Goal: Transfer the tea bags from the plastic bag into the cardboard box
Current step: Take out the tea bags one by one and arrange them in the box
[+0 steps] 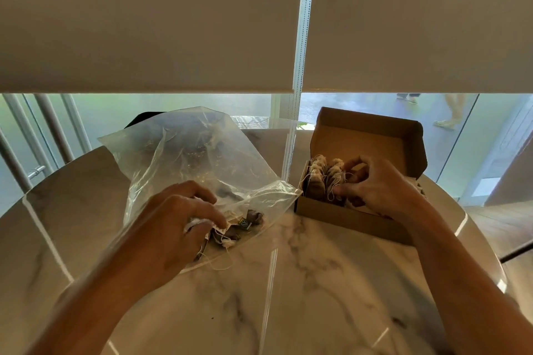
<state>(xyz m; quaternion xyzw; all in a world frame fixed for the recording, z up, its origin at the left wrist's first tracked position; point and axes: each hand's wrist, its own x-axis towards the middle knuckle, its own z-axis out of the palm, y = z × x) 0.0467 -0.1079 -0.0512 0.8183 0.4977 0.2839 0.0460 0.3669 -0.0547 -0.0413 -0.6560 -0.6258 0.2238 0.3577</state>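
The left hand [173,225] reaches into the crinkled clear plastic bag [196,164], fingers curled on loose tea bags [233,228] there. On the glossy marble table [302,282], the right hand [380,187] pinches upright tea bags in the brown cardboard box [360,138], hiding its far half.

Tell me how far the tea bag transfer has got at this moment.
Partly done. Several tea bags already stand upright in a row in the cardboard box, where the right hand is arranging them. The left hand is inside the plastic bag, reaching for the loose tea bags left there. Only that small pile seems to remain.
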